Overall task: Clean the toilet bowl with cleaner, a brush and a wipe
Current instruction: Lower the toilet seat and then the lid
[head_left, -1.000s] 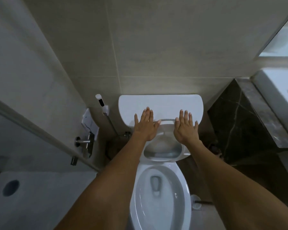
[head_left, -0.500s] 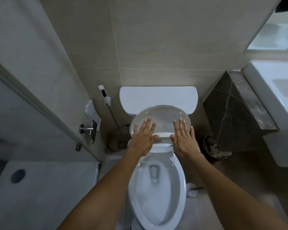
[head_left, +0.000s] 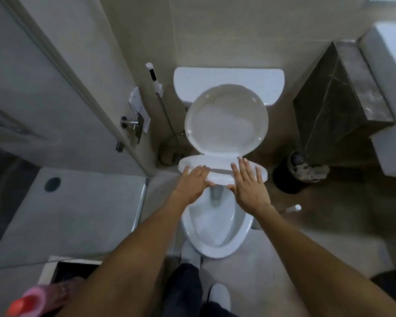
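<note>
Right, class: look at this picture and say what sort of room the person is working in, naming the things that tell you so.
Most likely a home or hotel bathroom. A white toilet bowl with its cistern stands against a tiled wall, a bidet sprayer hangs beside it, and a small waste bin stands on the floor nearby.

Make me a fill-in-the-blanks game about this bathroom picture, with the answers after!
1. Both hands, left hand and right hand, touch the toilet ____.
2. The lid leans back toward the ____.
3. The bin stands on the ____ side of the toilet bowl.
4. The bottle at the bottom left has a ____ cap.

Answers: seat, tank, right, red
</note>
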Action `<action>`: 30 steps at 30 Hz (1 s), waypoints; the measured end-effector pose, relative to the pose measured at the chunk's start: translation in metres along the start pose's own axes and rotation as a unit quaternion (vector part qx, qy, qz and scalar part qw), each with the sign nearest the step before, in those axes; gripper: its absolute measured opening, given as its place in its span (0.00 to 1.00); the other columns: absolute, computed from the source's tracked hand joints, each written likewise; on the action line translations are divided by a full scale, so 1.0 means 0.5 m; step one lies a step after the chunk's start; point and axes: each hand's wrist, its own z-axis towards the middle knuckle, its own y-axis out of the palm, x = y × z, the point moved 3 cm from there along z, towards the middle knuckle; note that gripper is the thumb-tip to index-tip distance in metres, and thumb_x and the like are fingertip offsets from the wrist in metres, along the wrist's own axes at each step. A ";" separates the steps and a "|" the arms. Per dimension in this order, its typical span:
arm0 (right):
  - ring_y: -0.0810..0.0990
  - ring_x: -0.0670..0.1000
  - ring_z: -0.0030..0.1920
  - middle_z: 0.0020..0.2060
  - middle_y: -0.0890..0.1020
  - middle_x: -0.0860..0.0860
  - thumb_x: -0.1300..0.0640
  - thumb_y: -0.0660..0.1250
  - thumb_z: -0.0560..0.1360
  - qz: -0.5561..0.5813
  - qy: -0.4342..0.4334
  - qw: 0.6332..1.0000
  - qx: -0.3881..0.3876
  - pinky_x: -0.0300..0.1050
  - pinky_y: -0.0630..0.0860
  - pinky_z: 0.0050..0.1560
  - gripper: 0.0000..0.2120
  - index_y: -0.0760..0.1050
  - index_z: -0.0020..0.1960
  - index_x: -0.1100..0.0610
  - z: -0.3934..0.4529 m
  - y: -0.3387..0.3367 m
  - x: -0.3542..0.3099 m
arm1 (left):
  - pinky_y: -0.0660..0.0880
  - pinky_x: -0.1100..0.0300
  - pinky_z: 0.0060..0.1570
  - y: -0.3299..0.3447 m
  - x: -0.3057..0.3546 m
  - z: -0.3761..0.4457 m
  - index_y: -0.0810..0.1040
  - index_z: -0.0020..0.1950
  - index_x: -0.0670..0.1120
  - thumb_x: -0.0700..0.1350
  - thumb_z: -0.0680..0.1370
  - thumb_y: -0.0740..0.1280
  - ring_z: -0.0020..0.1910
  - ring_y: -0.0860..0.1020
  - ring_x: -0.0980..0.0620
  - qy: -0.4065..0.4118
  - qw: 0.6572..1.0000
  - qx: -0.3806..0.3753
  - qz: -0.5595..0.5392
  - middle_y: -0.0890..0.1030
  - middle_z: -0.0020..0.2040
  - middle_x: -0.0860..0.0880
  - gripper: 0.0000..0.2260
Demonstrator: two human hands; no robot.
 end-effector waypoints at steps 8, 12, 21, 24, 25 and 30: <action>0.61 0.59 0.74 0.74 0.62 0.59 0.36 0.37 0.80 -0.012 -0.083 0.996 0.006 0.60 0.53 0.74 0.37 0.58 0.75 0.62 -0.086 0.156 -0.025 | 0.71 0.40 0.60 0.155 0.006 -0.072 0.76 0.63 0.38 0.64 0.72 0.51 0.58 0.79 0.48 0.081 0.995 -0.018 0.053 0.80 0.59 0.43 0.35; 0.64 0.59 0.73 0.73 0.65 0.60 0.36 0.42 0.80 -0.037 -0.152 0.988 0.015 0.58 0.52 0.74 0.36 0.58 0.74 0.63 -0.120 0.247 -0.037 | 0.69 0.37 0.61 0.247 0.001 -0.077 0.77 0.65 0.39 0.66 0.73 0.46 0.60 0.78 0.47 0.159 0.979 -0.012 0.127 0.79 0.61 0.44 0.38; 0.63 0.61 0.73 0.72 0.65 0.63 0.34 0.50 0.77 -0.058 -0.179 0.982 0.016 0.66 0.55 0.71 0.38 0.56 0.75 0.62 -0.167 0.491 -0.059 | 0.61 0.33 0.66 0.489 -0.008 -0.071 0.66 0.72 0.36 0.68 0.75 0.43 0.70 0.68 0.41 0.227 0.961 0.007 0.157 0.70 0.70 0.39 0.41; 0.65 0.61 0.72 0.72 0.66 0.63 0.34 0.49 0.78 -0.061 -0.172 0.983 0.006 0.68 0.53 0.70 0.38 0.57 0.75 0.62 -0.172 0.566 -0.065 | 0.60 0.32 0.67 0.557 -0.005 -0.052 0.65 0.72 0.35 0.68 0.75 0.41 0.71 0.67 0.40 0.244 0.957 0.013 0.158 0.69 0.71 0.38 0.43; 0.65 0.61 0.72 0.72 0.66 0.63 0.34 0.47 0.78 -0.059 -0.167 0.984 0.003 0.68 0.52 0.71 0.38 0.58 0.75 0.62 -0.175 0.591 -0.067 | 0.58 0.32 0.67 0.579 -0.004 -0.048 0.65 0.73 0.35 0.68 0.76 0.39 0.71 0.66 0.41 0.251 0.953 0.018 0.167 0.69 0.71 0.38 0.43; 0.60 0.60 0.74 0.73 0.64 0.63 0.33 0.44 0.78 -0.052 -0.138 0.989 -0.019 0.67 0.48 0.71 0.39 0.58 0.75 0.63 -0.176 0.696 -0.069 | 0.55 0.32 0.67 0.682 -0.001 -0.028 0.65 0.72 0.35 0.66 0.77 0.31 0.70 0.68 0.41 0.265 0.950 0.027 0.166 0.72 0.68 0.38 0.44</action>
